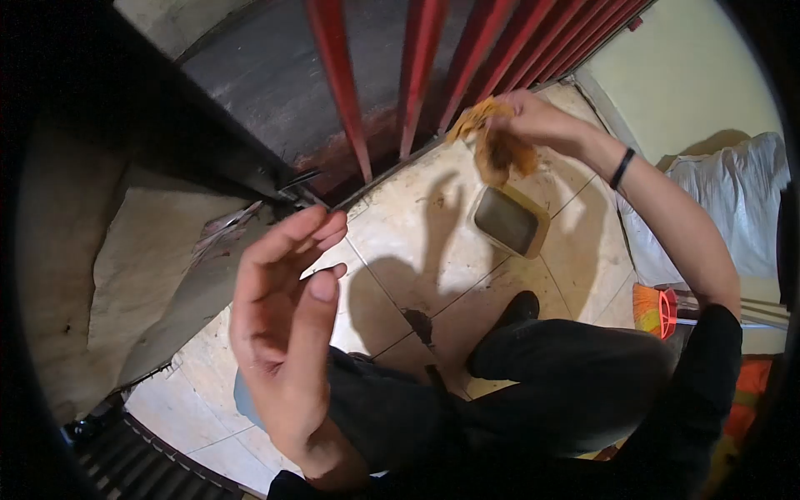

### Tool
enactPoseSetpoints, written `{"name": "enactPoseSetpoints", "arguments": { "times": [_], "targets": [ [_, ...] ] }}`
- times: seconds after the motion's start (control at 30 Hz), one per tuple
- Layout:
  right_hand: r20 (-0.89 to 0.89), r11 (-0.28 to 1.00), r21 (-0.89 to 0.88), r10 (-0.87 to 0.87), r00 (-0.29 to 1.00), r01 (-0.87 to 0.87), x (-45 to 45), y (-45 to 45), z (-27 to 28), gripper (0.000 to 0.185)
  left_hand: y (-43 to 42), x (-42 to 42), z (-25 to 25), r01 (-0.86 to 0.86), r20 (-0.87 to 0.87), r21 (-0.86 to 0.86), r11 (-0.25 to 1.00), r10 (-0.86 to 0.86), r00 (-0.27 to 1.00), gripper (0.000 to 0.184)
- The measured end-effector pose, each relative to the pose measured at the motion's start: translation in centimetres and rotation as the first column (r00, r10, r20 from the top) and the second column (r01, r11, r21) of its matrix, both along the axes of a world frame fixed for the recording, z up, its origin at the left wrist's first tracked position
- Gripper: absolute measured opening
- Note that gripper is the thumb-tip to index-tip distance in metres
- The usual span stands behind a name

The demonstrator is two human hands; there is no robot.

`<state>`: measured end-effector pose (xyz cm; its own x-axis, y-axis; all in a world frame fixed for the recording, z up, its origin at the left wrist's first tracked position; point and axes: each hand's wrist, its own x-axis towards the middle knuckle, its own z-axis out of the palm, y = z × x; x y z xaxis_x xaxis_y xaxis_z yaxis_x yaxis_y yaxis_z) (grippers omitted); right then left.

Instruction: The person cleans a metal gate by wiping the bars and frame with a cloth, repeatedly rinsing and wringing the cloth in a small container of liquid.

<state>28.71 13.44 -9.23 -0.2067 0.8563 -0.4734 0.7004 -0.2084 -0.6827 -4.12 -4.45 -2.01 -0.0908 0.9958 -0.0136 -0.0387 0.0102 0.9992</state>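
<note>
My right hand (527, 118) grips a crumpled orange-yellow cloth (502, 150) with dark stains, near the foot of the red metal bars (417, 71). Below the cloth, a rectangular yellowish container (540, 227) holding greyish liquid stands on the tiled floor. At centre left, my left hand (287, 325) is raised with fingers curled and apart, the thumb separate from them, and nothing visible in it. Dark dirt (419, 325) marks the tiles between the hands and my legs.
A white sack (725, 208) leans by the right wall, with an orange-bristled broom (647, 308) below it. The bars run along the top. A worn panel (167, 267) stands at left, and a dark slatted object (158, 458) lies lower left.
</note>
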Motion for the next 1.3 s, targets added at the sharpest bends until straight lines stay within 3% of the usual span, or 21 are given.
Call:
{"name": "enactPoseSetpoints", "arguments": {
  "times": [0.03,0.1,0.13,0.17,0.23,0.33,0.4,0.5,0.53,0.6,0.63,0.7,0.73,0.8,0.9,0.93,1.0,1.1,1.2,1.27,1.3],
  "targets": [
    [-0.145,0.996,0.022,0.088,0.986,-0.085,0.0,-1.4,-0.1,0.028,0.0,1.0,-0.7,0.014,-0.032,0.006,1.000,-0.014,0.999,0.051],
    [0.022,0.986,0.079,0.147,0.989,-0.149,-2.2,-4.5,1.3,0.051,-0.6,3.2,-2.2,0.069,-0.118,-0.029,0.997,-0.072,0.990,0.060],
    [-0.177,0.951,0.069,0.308,0.935,-0.300,-2.6,-5.5,0.7,0.053,-1.2,4.8,-3.5,0.052,-0.157,-0.033,0.998,-0.057,0.986,0.065],
    [-0.297,0.960,-0.279,-0.068,0.952,-0.019,-5.4,-8.5,3.6,0.048,-1.5,6.5,-4.7,0.048,-0.119,-0.045,0.998,-0.054,0.991,0.067],
    [-0.780,0.959,-0.183,-0.007,0.626,-0.217,-6.2,-10.7,-2.6,0.041,-1.7,8.1,-7.3,0.096,0.008,-0.170,0.981,-0.096,0.995,0.063],
    [-0.599,0.993,0.091,0.112,0.793,-0.072,-7.1,-12.0,-7.1,0.040,-1.9,7.9,-12.6,0.109,0.224,-0.411,0.905,-0.015,0.975,0.047],
    [-0.296,0.986,0.168,0.034,0.955,0.017,-6.5,-11.8,-9.0,0.044,-1.9,7.3,-16.2,0.080,0.323,-0.559,0.825,0.128,0.938,0.037],
    [-0.350,0.829,0.450,-0.178,0.920,0.332,-6.6,-12.9,-16.2,0.073,-1.2,6.9,-19.6,-0.145,0.325,-0.585,0.798,0.395,0.859,0.022],
    [-0.475,0.952,0.122,-0.194,0.858,0.282,-7.1,-13.7,-17.0,0.083,-1.0,7.2,-19.7,-0.159,0.313,-0.587,0.794,0.403,0.860,0.022],
    [-0.664,0.974,-0.169,-0.224,0.713,0.149,-9.8,-15.7,-19.7,0.093,-0.6,7.7,-19.5,-0.029,0.356,-0.574,0.819,0.280,0.892,0.026],
    [-0.836,0.902,-0.432,-0.408,0.367,0.017,-10.9,-16.1,-19.9,0.095,-0.1,8.6,-18.8,-0.012,0.413,-0.570,0.822,0.299,0.860,0.031],
    [-0.742,0.748,-0.641,-0.661,-0.109,-0.172,-12.8,-15.9,-20.3,0.067,0.4,8.7,-19.3,-0.033,0.371,-0.571,0.820,0.294,0.881,0.031],
    [-0.657,0.685,-0.697,-0.729,-0.191,-0.213,-12.9,-15.8,-20.0,0.056,0.9,8.9,-19.0,-0.059,0.305,-0.587,0.807,0.288,0.908,0.031],
    [-0.598,0.626,-0.750,-0.779,-0.188,-0.211,-13.3,-14.3,-20.3,0.046,1.3,8.1,-19.5,-0.191,0.018,-0.548,0.815,0.239,0.971,0.035],
    [-0.639,0.639,-0.752,-0.767,-0.057,-0.163,-13.1,-14.0,-22.0,0.048,1.3,6.8,-19.7,-0.146,-0.112,-0.544,0.826,0.101,0.989,0.045],
    [-0.678,0.683,-0.725,-0.730,0.084,0.085,-14.0,-14.6,-24.4,0.041,1.2,6.7,-19.5,-0.131,-0.153,-0.551,0.824,0.054,0.987,0.048],
    [-0.749,0.800,-0.494,-0.591,0.300,0.341,-13.7,-13.8,-25.1,0.018,0.1,6.8,-17.5,-0.162,-0.174,-0.579,0.799,0.073,0.982,0.051],
    [-0.628,0.818,-0.005,-0.450,0.634,0.576,-13.0,-11.4,-24.3,0.016,-2.1,5.2,-14.1,-0.257,-0.622,-0.441,0.860,-0.086,0.778,0.052],
    [-0.636,0.766,0.318,-0.264,0.725,0.558,-13.1,-7.0,-22.7,0.017,-4.2,3.5,-7.6,-0.407,-0.734,-0.367,0.836,0.008,0.679,0.050],
    [-0.396,0.683,0.644,-0.086,0.914,0.343,-14.1,-2.9,-23.3,0.023,-6.5,0.7,-4.0,-0.430,-0.817,-0.188,0.883,0.102,0.567,0.054],
    [-0.260,0.799,0.560,-0.082,0.962,0.219,-14.7,-1.5,-23.7,0.026,-7.3,-0.6,-2.4,-0.350,-0.798,-0.027,0.936,0.191,0.572,0.053]
  ]
}}
